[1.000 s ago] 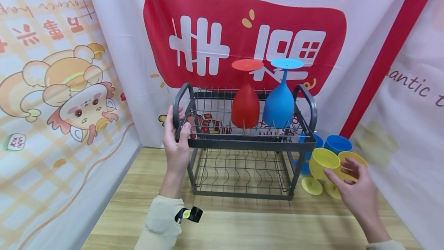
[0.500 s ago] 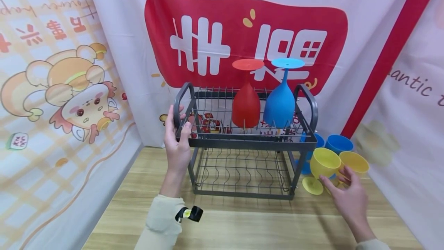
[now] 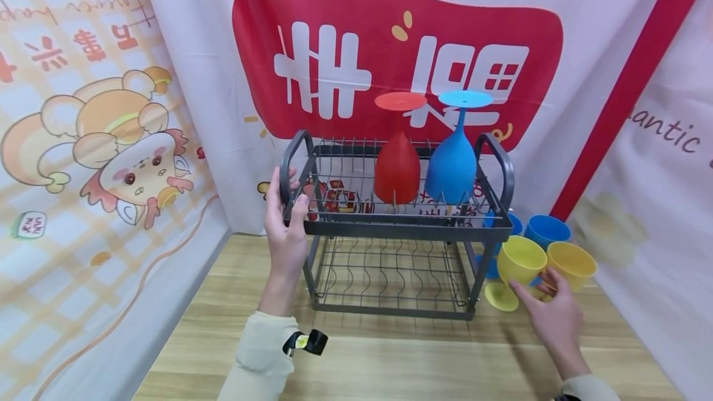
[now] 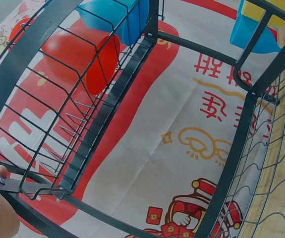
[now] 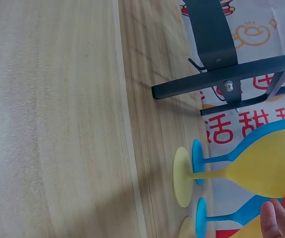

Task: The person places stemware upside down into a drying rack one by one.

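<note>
My left hand (image 3: 285, 234) grips the left end of a dark grey two-tier dish rack (image 3: 401, 229), thumb in front and fingers behind the side handle. On the top tier a red goblet (image 3: 397, 172) and a blue goblet (image 3: 452, 169) stand upside down, feet up. To the right of the rack, my right hand (image 3: 557, 317) holds a yellow goblet (image 3: 520, 258) low on its bowl, thumb on the near left and fingers on the right. That goblet is upright, its round foot low by the tabletop in the right wrist view, where fingertips (image 5: 268, 218) meet the bowl.
A second yellow goblet (image 3: 574, 262) stands right beside the held one. Two blue goblets, one (image 3: 548, 229) in fuller view, are behind them. The rack's wavy-wired lower tier (image 3: 390, 277) bears nothing. Printed cloth (image 3: 184, 30) hangs behind and at both sides of the wooden table (image 3: 379, 364).
My right hand has moved left and its thumb and fingers have come around the nearer yellow goblet, which has shifted slightly left. The left hand keeps its place on the rack.
</note>
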A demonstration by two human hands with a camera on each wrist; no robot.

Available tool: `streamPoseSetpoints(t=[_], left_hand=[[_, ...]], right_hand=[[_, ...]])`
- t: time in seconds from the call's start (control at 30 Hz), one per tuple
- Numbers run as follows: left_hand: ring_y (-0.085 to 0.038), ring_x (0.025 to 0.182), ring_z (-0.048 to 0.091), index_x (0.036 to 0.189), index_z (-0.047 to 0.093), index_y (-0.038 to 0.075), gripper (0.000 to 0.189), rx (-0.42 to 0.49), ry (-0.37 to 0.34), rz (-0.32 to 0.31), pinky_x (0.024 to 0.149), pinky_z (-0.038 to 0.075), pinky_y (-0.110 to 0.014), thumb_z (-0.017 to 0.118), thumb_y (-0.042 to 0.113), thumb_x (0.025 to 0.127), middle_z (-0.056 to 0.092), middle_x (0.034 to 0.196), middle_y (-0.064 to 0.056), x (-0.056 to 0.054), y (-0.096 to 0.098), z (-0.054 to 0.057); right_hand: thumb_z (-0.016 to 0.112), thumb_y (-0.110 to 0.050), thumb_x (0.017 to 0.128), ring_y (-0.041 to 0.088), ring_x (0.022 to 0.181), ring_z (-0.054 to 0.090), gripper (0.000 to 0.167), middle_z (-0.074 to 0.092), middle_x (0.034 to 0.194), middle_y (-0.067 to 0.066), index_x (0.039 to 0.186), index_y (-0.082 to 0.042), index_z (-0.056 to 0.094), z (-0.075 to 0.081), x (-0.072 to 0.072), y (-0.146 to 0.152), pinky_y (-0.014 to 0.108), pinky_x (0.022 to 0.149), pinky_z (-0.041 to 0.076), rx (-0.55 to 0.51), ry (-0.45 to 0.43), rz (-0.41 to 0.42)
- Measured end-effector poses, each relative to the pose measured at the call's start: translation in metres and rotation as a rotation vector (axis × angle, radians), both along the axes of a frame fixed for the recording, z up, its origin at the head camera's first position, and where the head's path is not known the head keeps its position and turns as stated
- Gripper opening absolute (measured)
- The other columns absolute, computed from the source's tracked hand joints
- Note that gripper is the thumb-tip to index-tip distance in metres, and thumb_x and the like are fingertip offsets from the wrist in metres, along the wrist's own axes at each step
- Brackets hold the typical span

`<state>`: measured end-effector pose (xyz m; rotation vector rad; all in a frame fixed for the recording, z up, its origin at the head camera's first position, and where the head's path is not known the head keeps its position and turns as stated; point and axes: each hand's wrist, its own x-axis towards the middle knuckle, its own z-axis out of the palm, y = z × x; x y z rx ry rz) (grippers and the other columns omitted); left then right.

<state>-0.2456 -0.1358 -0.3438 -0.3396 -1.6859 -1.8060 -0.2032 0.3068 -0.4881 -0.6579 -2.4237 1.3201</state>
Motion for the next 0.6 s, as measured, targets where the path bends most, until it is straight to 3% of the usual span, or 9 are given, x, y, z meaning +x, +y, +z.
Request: streamPoseSetpoints(t=[0.33,0.6], left_hand=[[-0.032,0.15,0.043,0.168,0.03,0.021,0.065,0.002,0.008,-0.008,0.106,0.055,-0.018,0.053,0.015,0.108,0.051,0.16,0.009,0.001,-0.001,0.002],[-0.023,0.148,0.046,0.168,0.029,0.019,0.066,-0.009,-0.005,0.004,0.106,0.054,-0.02,0.053,0.015,0.107,0.051,0.16,0.011,0.001,0.0,0.001]], right_hand=[[0.074,-0.065,0.09,0.05,0.15,0.039,0.11,0.037,0.168,0.027,0.168,-0.006,0.023,-0.009,-0.028,-0.006,0.068,0.122,0.035,-0.052,-0.064,-0.043],[0.077,-0.064,0.088,0.049,0.148,0.043,0.112,0.04,0.166,0.027,0.167,-0.006,0.023,-0.021,-0.038,-0.016,0.067,0.121,0.039,-0.109,-0.017,-0.066]])
